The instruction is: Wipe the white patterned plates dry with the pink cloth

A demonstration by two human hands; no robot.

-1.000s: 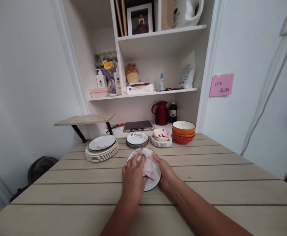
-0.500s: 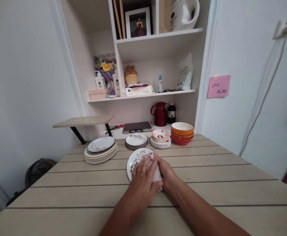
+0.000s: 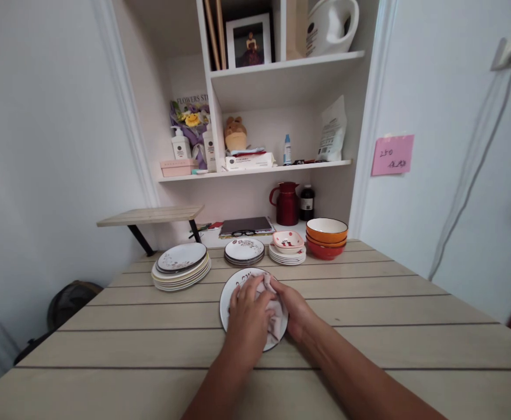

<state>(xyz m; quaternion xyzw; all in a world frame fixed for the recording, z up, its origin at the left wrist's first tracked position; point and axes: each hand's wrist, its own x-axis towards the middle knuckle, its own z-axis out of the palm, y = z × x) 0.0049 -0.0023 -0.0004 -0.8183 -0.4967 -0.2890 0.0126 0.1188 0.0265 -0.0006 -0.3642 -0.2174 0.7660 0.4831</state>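
Observation:
A white plate with a dark rim and a brown pattern (image 3: pixel 226 297) is in front of me at the middle of the table. On it lies a crumpled pale pinkish cloth (image 3: pixel 275 324), bunched toward the plate's right half. My left hand (image 3: pixel 250 315) is over the plate with bent fingers on the cloth, pressing it to the surface. At the plate's right edge, my right hand (image 3: pixel 294 309) grips the rim, its thumb side against the cloth. The fingers under the rim are hidden.
Behind the plate stand a tall plate stack (image 3: pixel 181 265), a smaller plate stack (image 3: pixel 244 251), small dishes with a square bowl on top (image 3: pixel 287 245), and orange and red bowls (image 3: pixel 326 236). A small raised wooden shelf (image 3: pixel 150 216) is at the back left; a red jug (image 3: pixel 287 204) stands farther back.
The plate has shifted slightly toward me and left. My left hand has moved a little left, its fingers more bent, and more of the cloth shows between my hands.

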